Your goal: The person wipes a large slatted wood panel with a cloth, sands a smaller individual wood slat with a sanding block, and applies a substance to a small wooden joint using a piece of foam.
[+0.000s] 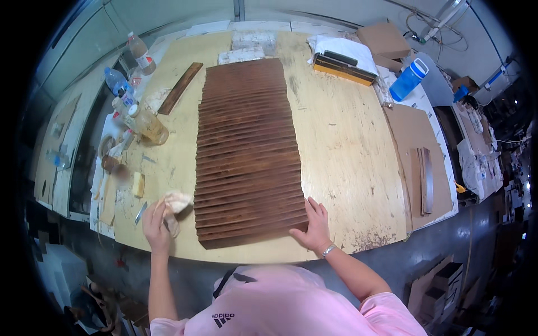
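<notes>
A long dark brown wooden panel (pixel 246 151) with many crosswise ridges lies on the pale wooden tabletop in front of me. Left of its near end, my left hand (pixel 156 225) is closed on a crumpled off-white rag (pixel 177 204), just off the panel's side. My right hand (pixel 315 227) rests against the near right corner, thumb and fingers spread along the panel's edge. Close to my left hand lie a pale yellow block (pixel 138 185) and a small metal blade-like piece (pixel 140 213).
Several plastic bottles (pixel 147 124) line the left side, near a narrow dark wood strip (pixel 180 88). At the far right are a black-and-orange box (pixel 344 68), a blue drinking bottle (pixel 409 79) and cardboard boxes (pixel 384 40). Flat strips (pixel 426 180) lie on cardboard at the right.
</notes>
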Action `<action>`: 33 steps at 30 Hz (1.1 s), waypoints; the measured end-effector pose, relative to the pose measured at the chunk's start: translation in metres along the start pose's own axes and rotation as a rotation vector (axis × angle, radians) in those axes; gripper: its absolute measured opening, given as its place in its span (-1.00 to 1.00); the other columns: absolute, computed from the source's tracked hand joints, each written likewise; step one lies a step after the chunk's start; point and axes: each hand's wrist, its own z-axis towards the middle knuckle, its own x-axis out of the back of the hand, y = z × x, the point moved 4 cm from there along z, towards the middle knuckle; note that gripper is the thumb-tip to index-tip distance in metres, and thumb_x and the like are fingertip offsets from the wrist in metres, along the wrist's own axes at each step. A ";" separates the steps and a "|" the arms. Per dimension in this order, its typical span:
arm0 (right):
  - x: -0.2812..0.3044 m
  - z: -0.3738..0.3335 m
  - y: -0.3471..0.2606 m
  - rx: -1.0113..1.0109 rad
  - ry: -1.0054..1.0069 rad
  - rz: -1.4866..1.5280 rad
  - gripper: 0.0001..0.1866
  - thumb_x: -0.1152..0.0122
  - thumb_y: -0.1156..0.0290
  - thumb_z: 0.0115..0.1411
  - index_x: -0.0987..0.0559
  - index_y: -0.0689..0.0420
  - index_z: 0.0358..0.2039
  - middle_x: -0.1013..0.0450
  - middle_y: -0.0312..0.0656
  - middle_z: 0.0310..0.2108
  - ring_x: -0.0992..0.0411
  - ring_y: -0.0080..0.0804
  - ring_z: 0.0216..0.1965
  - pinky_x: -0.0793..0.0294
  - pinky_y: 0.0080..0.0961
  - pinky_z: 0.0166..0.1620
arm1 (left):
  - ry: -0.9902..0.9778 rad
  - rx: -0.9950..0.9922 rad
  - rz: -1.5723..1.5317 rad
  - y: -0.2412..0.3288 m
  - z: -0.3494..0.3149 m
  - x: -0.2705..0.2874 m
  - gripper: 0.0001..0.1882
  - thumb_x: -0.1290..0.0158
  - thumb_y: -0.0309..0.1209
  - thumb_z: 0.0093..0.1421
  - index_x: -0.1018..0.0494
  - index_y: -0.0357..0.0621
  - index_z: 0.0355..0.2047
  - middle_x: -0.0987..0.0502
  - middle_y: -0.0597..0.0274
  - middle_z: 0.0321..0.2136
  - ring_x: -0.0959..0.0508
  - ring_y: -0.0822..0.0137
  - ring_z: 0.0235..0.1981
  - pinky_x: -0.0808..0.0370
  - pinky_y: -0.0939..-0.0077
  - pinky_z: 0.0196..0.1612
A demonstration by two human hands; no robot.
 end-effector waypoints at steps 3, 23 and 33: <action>0.003 0.000 -0.006 -0.008 -0.021 -0.012 0.08 -0.47 0.06 -0.09 -0.17 0.26 0.36 -0.23 0.18 0.28 -0.05 0.08 0.39 0.14 0.00 0.43 | -0.070 -0.018 -0.003 -0.011 0.030 -0.024 -0.56 0.08 -0.68 0.05 -0.54 -0.21 -0.05 -0.55 -0.02 -0.03 -0.48 -0.07 0.03 -0.40 0.13 0.14; -0.005 0.002 0.008 -0.055 -0.019 -0.041 0.19 -0.36 -0.31 -0.15 -0.26 0.38 0.27 -0.21 0.27 0.27 -0.14 0.27 0.28 -0.01 0.14 0.37 | -0.126 -0.119 -0.215 -0.065 0.204 -0.182 -0.70 -0.09 -0.61 0.06 -0.57 -0.23 -0.16 -0.53 0.02 -0.01 -0.43 -0.03 0.11 -0.36 0.15 0.19; -0.007 0.009 0.004 -0.068 -0.102 0.010 0.23 -0.30 -0.31 -0.09 -0.11 0.36 0.36 -0.16 0.36 0.27 -0.11 0.37 0.29 0.01 0.27 0.33 | -0.204 -0.070 0.062 -0.070 0.410 -0.347 -0.51 -0.16 -0.21 0.22 -0.46 -0.14 0.12 -0.42 0.09 0.21 -0.37 0.00 0.21 -0.29 -0.01 0.24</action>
